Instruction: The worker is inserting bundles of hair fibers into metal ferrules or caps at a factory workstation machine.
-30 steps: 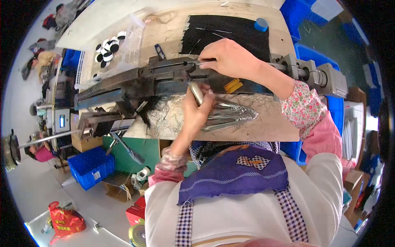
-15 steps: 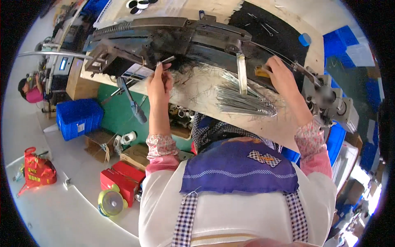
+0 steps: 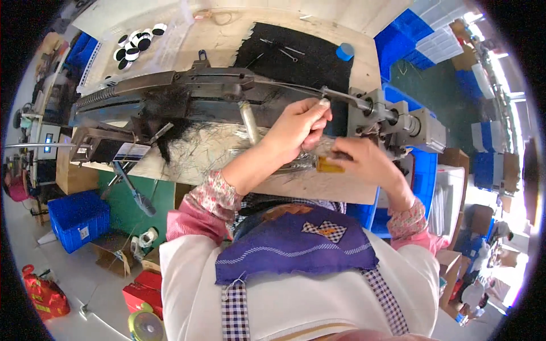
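Steel rod (image 3: 296,88) of the long dark machine (image 3: 170,96) lies across the wooden worktop (image 3: 341,190), so my left hand (image 3: 298,128) closes its fingers beside it for steadiness while my right hand (image 3: 364,162) pinches a small yellow-handled tool (image 3: 327,165) just below.
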`<state>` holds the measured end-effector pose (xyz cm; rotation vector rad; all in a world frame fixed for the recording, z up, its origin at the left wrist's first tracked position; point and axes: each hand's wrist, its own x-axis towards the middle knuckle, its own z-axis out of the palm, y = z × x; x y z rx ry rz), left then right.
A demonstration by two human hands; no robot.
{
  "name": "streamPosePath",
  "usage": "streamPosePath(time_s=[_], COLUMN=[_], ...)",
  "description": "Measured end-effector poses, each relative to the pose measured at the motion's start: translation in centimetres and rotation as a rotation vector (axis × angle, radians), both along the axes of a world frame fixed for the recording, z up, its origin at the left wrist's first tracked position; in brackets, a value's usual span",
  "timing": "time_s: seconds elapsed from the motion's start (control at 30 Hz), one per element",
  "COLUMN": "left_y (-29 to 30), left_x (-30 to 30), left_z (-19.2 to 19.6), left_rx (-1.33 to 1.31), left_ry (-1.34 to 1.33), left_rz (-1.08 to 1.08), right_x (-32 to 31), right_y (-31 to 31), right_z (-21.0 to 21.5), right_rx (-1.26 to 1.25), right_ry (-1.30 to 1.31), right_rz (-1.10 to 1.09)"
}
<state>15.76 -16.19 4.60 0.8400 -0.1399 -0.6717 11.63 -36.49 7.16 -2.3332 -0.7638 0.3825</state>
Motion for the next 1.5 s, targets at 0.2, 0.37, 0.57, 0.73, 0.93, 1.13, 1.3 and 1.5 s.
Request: streamPosePath(time_s=[0.2,0.37,0.57,0.73,0.93,1.13,1.3,1.5], left_y=[-1.0,-1.4,-1.3,-0.9,-1.4,1.0,1.4,1.2], left_x=[0.4,0.1,0.2,-0.1,0.4,0.8,0.2,-0.4], left_z=[-1.8,-2.1,-1.8,-1.4,-2.1,-0.3,0.4,-0.1], left_rx=[0.139,0.189,0.200,0.154,-0.025,-0.637,-0.626,-0.609], left_ry=[0.122,-0.051,0.080,0.086,0.038,0.356,0.351,0.235], left_rz=[0.452,0.727,0.692,0.688,0.479,0.385,0.388,0.450], right_x=[-0.4,8.4,12.7,12.9,14.5,14.0,9.4,10.8], right_y=[-2.6,1.8,6.6,5.8,6.2,5.6,6.8,7.5], right_z=[3.5,4.3,0.8,2.5,3.1,4.9,3.6,3.7], right_rx=[0.039,0.117,-0.007,0.194,0.158,-0.181,-0.085,0.264], right_ry=[0.063,-0.591,-0.185,0.238,0.578,-0.265,-0.683,-0.299], right_rz=[0.043,-0.198,0.088,-0.005,-0.072,0.011,0.046,-0.164])
